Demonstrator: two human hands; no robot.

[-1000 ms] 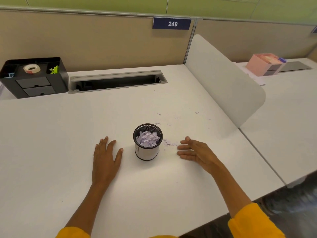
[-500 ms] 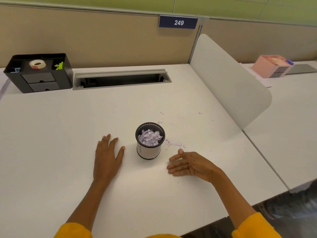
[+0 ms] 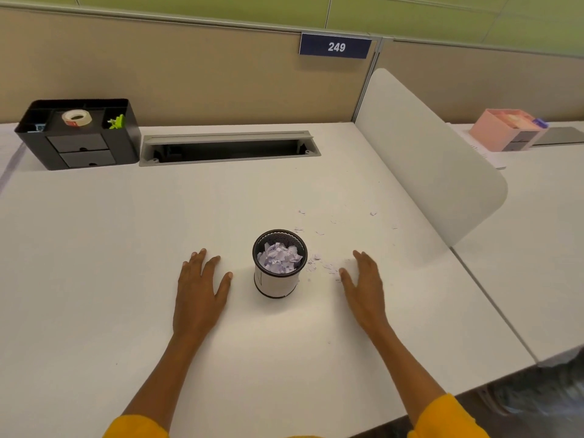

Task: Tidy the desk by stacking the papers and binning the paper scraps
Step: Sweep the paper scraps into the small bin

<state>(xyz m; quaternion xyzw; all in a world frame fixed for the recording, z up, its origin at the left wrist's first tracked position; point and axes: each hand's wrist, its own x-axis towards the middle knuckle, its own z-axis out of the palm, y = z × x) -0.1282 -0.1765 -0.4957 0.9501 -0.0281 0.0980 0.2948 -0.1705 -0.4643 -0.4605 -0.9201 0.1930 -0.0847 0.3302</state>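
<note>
A small round mesh bin (image 3: 277, 281) stands upright in the middle of the white desk (image 3: 94, 248), filled with pale lilac paper scraps (image 3: 279, 258). Tiny loose scraps (image 3: 322, 263) lie scattered on the desk just right of the bin and further back. My left hand (image 3: 199, 286) rests flat on the desk left of the bin, fingers straight, holding nothing. My right hand (image 3: 363, 286) lies flat to the right of the bin, fingers straight and pointing away from me, its thumb at the edge of the loose scraps. No stack of papers is in view.
A black desk organiser (image 3: 79, 134) with a tape roll stands at the back left. A cable tray slot (image 3: 229, 148) runs along the back. A white divider panel (image 3: 426, 153) borders the right side; a pink box (image 3: 505, 129) sits on the neighbouring desk.
My right hand has turned from pointing sideways at the bin to pointing forward, and lies flat further right. My left hand has stayed put.
</note>
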